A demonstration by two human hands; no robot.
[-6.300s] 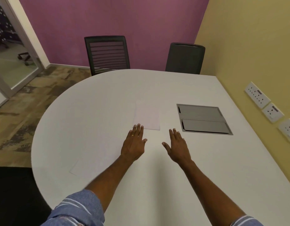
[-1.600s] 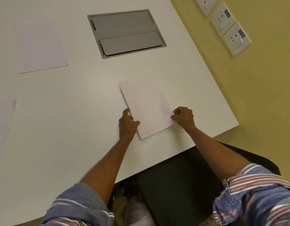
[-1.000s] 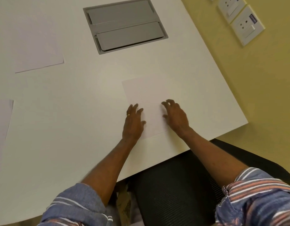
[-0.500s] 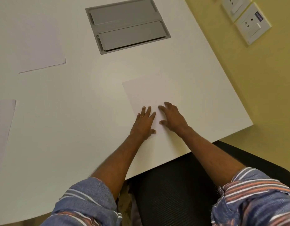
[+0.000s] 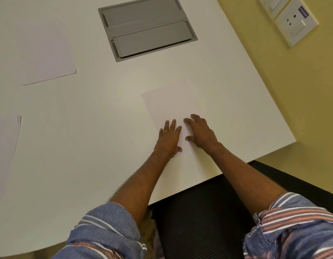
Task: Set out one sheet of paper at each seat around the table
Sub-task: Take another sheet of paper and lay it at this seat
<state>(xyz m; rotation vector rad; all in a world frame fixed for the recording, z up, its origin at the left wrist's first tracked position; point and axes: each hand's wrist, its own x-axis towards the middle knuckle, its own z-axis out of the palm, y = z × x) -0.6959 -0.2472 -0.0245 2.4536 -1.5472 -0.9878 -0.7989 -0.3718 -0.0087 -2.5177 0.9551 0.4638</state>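
Hands flat on sheet (image 5: 173,107) (fingers spread); left hand (image 5: 168,141); right hand (image 5: 200,132).

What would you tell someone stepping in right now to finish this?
Left hand and right hand: both open, flat on the near sheet, gripping nothing.
That sheet lies on the table in front of the black chair.
Another sheet lies farther left; a third sheet is at the left edge.
Left: lift the hands; check seats out of view.
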